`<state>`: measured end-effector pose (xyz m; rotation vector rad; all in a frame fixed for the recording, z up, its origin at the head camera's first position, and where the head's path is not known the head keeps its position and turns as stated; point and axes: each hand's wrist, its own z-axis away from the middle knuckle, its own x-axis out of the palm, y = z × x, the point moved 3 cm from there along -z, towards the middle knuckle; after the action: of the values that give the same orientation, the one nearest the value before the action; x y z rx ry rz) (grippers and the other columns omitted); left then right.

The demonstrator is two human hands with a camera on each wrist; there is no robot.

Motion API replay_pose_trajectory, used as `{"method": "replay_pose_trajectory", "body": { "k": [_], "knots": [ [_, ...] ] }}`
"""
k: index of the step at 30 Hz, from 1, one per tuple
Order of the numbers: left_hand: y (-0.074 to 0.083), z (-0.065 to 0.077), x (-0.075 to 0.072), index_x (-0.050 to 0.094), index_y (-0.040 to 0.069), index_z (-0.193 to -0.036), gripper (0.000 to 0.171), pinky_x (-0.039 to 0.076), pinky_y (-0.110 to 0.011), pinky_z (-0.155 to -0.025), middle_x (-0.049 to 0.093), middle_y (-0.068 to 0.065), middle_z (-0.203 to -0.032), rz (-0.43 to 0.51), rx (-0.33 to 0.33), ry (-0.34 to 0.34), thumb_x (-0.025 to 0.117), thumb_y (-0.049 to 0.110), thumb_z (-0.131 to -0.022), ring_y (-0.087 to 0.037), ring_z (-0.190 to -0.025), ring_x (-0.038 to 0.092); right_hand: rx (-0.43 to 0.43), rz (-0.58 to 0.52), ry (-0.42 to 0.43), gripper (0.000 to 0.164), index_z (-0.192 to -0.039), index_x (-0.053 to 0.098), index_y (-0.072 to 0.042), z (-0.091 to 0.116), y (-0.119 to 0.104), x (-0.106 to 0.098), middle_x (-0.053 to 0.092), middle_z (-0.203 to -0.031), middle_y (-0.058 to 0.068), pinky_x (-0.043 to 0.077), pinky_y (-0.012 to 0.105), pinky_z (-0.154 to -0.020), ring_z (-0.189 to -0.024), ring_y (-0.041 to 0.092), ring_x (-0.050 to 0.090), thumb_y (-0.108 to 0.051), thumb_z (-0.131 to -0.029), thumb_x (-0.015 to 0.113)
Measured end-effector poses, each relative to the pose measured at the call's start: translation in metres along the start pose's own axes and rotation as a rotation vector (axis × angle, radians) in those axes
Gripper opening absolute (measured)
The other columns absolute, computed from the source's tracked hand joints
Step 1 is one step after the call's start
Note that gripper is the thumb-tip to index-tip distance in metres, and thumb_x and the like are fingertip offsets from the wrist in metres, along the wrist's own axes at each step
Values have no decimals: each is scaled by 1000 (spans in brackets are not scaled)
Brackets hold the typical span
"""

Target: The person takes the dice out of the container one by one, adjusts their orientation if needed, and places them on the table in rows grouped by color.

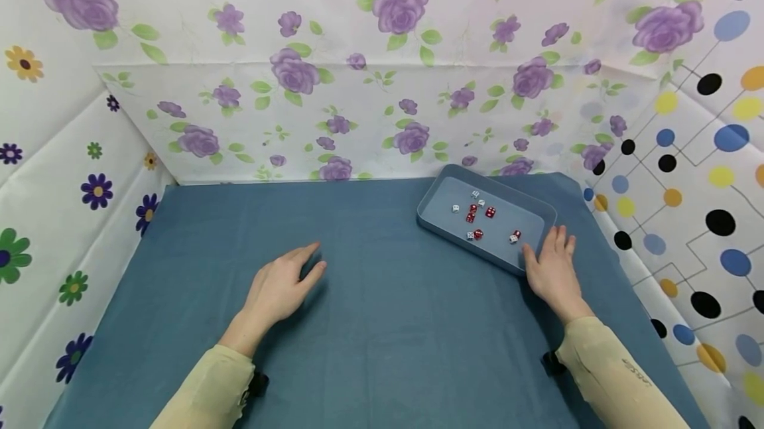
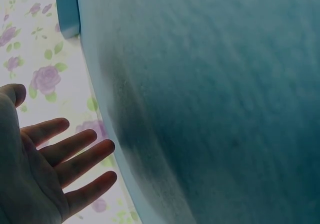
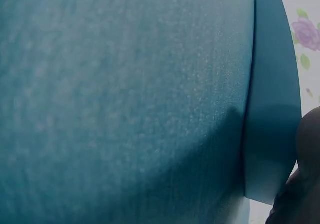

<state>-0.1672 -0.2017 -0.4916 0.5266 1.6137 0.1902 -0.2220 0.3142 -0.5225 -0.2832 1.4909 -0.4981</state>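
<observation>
A shallow blue-grey tray (image 1: 438,220) sits at an angle at the back right of the table, with several small red dice (image 1: 491,212) and white dice (image 1: 456,208) scattered inside. My right hand (image 1: 554,274) is at the tray's near right corner, thumb over the rim and fingers extended along its outer right side. In the right wrist view, part of that hand (image 3: 307,169) shows dark beside the tray's side wall (image 3: 272,93). Left of centre, my left hand (image 1: 277,286) hovers over the cloth, fingers spread and holding nothing; the left wrist view shows its palm (image 2: 35,184).
Blue cloth (image 1: 364,323) covers the table. Behind it stands a backdrop with purple roses (image 1: 400,8). A daisy-patterned sheet (image 1: 36,210) lines the left side, and a dotted sheet (image 1: 686,217) the right, close beyond the tray.
</observation>
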Motion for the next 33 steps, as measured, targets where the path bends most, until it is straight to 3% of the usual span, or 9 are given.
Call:
{"method": "replay_pose_trajectory", "body": {
  "k": [16,25,33],
  "knots": [
    [1,-2,7,57,12,-156,57,56,-63,-97,63,-19,-149,-6,-10,-26,59,46,-110,-42,-127,65,-104,-42,-30,83,-165,-3,13,-3,-20,12,-10,-172,35,4,72,-125,-157,56,-17,-42,-117,38],
    [4,-4,7,58,11,-156,57,55,-63,-99,63,-19,-148,22,-17,-33,59,46,-111,-41,-129,65,-206,-47,-62,79,-167,2,8,-11,-47,24,-5,-175,31,8,72,-124,-157,55,-15,-40,-117,39],
    [12,-8,5,60,10,-153,55,54,-62,-101,64,-18,-147,62,16,-7,60,44,-110,-40,-130,64,-280,-61,-119,77,-170,1,2,-25,-72,42,-9,-177,24,7,72,-125,-158,51,-19,-41,-118,38]
  ]
}}
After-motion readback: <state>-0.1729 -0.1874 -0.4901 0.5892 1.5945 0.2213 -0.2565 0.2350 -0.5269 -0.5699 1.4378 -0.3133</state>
